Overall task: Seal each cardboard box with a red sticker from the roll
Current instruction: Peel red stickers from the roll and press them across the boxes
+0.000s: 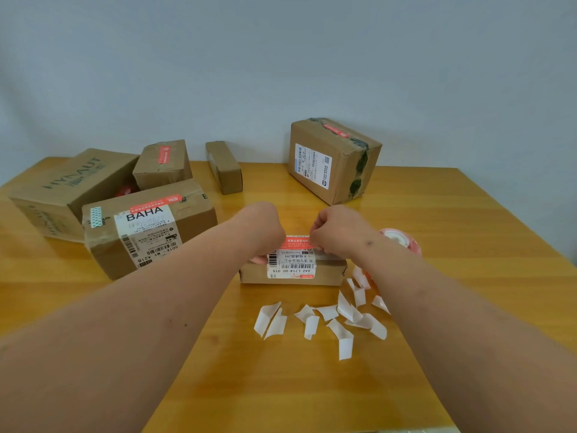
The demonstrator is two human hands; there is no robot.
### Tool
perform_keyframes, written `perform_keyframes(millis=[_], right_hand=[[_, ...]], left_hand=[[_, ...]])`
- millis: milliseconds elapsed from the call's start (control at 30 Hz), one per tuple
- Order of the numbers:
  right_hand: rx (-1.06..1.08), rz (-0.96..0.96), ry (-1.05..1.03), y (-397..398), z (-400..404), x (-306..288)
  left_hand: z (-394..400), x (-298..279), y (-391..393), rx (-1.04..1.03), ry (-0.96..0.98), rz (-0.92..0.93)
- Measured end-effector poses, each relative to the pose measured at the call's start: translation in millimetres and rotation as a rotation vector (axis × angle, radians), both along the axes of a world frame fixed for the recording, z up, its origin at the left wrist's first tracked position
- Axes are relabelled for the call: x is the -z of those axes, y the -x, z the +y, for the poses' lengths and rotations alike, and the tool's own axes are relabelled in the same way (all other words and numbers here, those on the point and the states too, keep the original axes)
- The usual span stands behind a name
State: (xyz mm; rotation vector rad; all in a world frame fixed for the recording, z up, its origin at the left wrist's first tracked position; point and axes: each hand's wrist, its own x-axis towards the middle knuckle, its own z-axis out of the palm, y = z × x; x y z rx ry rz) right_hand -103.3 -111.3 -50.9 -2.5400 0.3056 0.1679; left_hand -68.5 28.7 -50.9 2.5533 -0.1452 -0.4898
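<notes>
The two bare forearms come in nearest, reaching over the near edge of the worktop (pixel 468 214) toward its middle.

Left to right: the large open box (pixel 62 189) sits at the far left corner. Just beside it lie the labelled box (pixel 150 226) and a smaller box (pixel 162 164) behind, both already wearing red stickers. A slim box (pixel 224 167) near the far edge shows no sticker from this angle.

The left hand (pixel 260 225) is curled at the left end of the low flat box (pixel 293 270) in the middle of the worktop. Its fingers are hidden behind the wrist, so I cannot tell what they grip; they probably hold the sticker's left end. The red sticker (pixel 298 242) lies along the box's top. The right hand (pixel 335 231) has its fingers bent down, pinching the sticker's right end.

The sticker will be thin, limp and tacky, best held by its ends and smoothed from the centre. The box looks light and stiff, likely to slide unless pressed down.

White backing scraps (pixel 327 320) litter the worktop just in front of the box. The sticker roll (pixel 402 242) stands just beside the right wrist, easily knocked. The taped box (pixel 334 160) stands toward the far right, stickered. Open room lies along the near edge and the right side.
</notes>
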Motion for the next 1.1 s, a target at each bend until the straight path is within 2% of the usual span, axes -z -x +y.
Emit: perform_keyframes(millis=[267,467,1000,1100], right_hand=[[-0.008,0.0,0.027,-2,0,3],[-0.012,0.005,0.056,-5,1,5],[-0.027,0.06,0.175,-9,-1,10],[-0.026,0.076,0.203,-10,-3,11]], left_hand=[[-1,2,-5,0.05,-0.078,-0.031],[-3,4,-6,0.008,-0.035,0.079],[1,10,-9,0.017,-0.095,0.061],[4,10,-9,0.048,-0.142,-0.01]])
